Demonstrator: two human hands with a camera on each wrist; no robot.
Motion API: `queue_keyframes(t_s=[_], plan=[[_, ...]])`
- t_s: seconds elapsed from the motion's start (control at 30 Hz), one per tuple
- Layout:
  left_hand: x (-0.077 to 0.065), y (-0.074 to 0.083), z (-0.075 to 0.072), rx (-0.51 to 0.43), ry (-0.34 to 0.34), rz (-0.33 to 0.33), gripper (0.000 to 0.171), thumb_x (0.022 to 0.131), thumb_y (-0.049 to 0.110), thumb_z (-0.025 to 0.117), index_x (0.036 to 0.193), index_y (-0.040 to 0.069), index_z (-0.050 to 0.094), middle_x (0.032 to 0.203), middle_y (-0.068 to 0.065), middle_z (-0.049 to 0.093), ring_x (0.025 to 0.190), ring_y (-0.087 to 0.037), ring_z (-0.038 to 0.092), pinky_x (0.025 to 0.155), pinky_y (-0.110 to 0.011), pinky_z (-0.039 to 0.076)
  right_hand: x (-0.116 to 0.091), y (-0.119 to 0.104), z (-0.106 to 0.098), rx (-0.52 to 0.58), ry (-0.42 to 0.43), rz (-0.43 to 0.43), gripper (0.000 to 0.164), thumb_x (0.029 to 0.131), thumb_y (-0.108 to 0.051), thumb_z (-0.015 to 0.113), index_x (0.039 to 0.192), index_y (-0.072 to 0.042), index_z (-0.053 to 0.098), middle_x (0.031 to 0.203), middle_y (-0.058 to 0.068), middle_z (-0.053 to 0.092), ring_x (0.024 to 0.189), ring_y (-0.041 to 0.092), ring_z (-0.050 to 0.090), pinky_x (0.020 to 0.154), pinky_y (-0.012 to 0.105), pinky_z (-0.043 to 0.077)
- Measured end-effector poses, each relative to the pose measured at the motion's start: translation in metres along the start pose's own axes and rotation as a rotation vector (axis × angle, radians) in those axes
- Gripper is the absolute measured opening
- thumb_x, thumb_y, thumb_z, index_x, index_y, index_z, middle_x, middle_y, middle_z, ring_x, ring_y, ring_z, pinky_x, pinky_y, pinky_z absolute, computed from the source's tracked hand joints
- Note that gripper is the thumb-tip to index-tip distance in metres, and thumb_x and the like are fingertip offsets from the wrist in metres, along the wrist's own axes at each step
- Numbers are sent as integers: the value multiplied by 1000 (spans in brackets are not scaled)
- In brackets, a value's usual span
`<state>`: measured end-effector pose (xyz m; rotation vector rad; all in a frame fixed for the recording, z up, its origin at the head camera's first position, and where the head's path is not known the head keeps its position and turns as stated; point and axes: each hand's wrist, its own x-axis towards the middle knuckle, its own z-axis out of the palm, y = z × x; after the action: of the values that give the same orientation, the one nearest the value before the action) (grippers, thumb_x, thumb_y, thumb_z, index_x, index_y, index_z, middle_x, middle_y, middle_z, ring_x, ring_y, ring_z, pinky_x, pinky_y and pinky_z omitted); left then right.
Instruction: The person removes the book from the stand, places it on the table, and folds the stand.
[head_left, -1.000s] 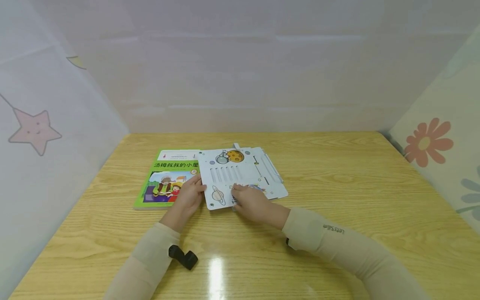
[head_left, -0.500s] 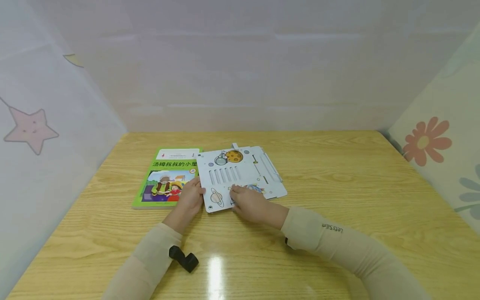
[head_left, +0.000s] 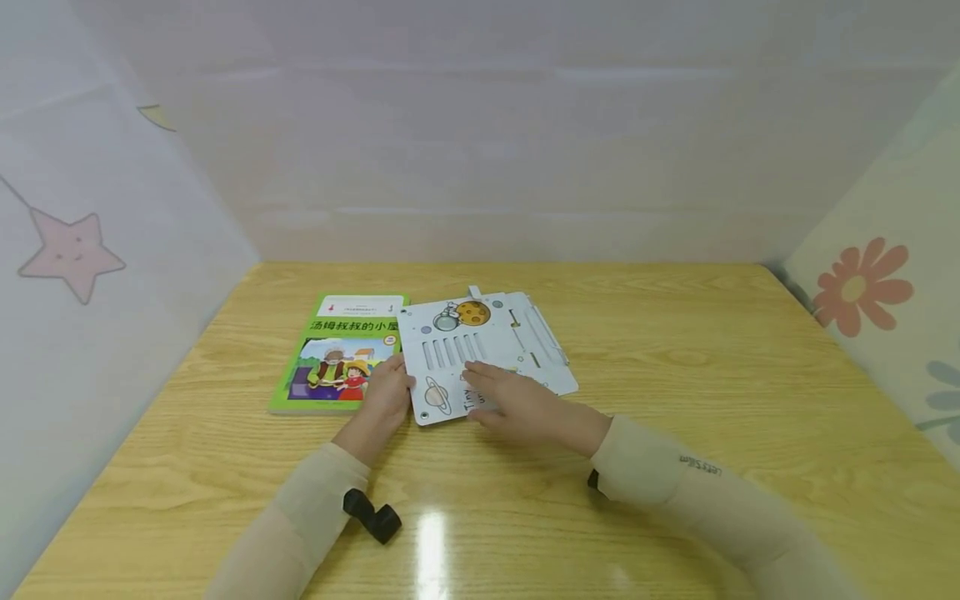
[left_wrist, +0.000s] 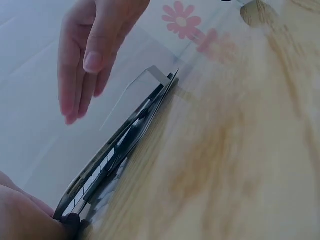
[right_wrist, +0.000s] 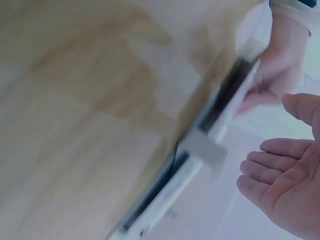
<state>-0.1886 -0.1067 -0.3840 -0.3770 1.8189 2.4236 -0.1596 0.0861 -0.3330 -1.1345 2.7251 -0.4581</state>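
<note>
White space-print board (head_left: 491, 342) gripped at its left edge by left hand (head_left: 385, 397), right hand (head_left: 528, 407) outstretched above it

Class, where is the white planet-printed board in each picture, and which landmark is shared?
Head: the board is central, right of the green book.
Left wrist: edge-on, slanting from lower left to upper centre.
Right wrist: edge-on, from bottom to upper right.
Shared landmark: the right hand.
</note>
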Motion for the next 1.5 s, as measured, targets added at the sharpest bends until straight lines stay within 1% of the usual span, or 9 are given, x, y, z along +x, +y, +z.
queue_keyframes(t_s=[0.1,0.2,0.4,0.6,0.73,0.87,1.1,1.33,1.5], plan=[[1,0,0,24,19,-2,58,71,-23,28,128,-13,25,131,-24,29,122,-29,25,97,-31,25,-8,9,-9,1,48,-3,54,86,-28,53,129,0,36,136,10,29,124,19,24,99,32,22],[1,-1,0,51,35,-4,59,70,-23,29,128,-13,26,131,-24,30,121,-29,26,97,-32,26,-15,22,-16,-11,92,15,55,86,-29,52,130,0,35,136,11,29,124,21,23,99,34,22],[1,-1,1,83,60,-8,60,70,-23,29,129,-11,27,131,-23,31,122,-29,26,97,-32,25,-31,50,-18,-39,145,87,63,83,-29,57,131,3,32,136,14,27,124,26,24,98,39,24],[1,-2,3,89,61,2,61,68,-24,29,128,-12,27,130,-24,31,121,-29,26,97,-32,25,-45,75,-13,-70,142,142,73,81,-29,60,131,10,24,135,23,23,123,33,20,99,43,21],[1,-2,3,102,63,-4,61,69,-23,29,129,-11,28,131,-22,32,122,-28,26,97,-32,26,-47,87,-10,-100,122,162,74,80,-28,62,128,14,25,132,27,24,122,35,22,98,44,21],[0,-1,3,107,61,-13,60,71,-22,29,129,-9,28,132,-20,31,122,-27,25,97,-31,25,-47,92,-8,-91,114,158,72,79,-24,63,125,17,27,129,30,29,118,38,28,96,45,25],[1,-1,2,114,78,-21,61,70,-22,29,129,-9,29,131,-20,32,122,-27,26,97,-31,26,-44,94,-6,-98,124,155,70,77,-23,65,125,15,31,126,28,34,115,36,35,93,42,31],[2,-2,3,121,82,-29,59,72,-21,30,129,-8,29,131,-20,33,121,-27,27,97,-31,26,-43,94,-6,-80,130,171,69,75,-24,67,125,12,34,125,24,37,113,33,38,91,41,34],[1,-2,3,105,67,-17,58,71,-21,28,129,-9,30,130,-20,34,121,-27,27,98,-32,25,-41,96,-6,-62,130,181,67,76,-25,66,125,11,36,125,22,39,112,31,40,91,40,35]])
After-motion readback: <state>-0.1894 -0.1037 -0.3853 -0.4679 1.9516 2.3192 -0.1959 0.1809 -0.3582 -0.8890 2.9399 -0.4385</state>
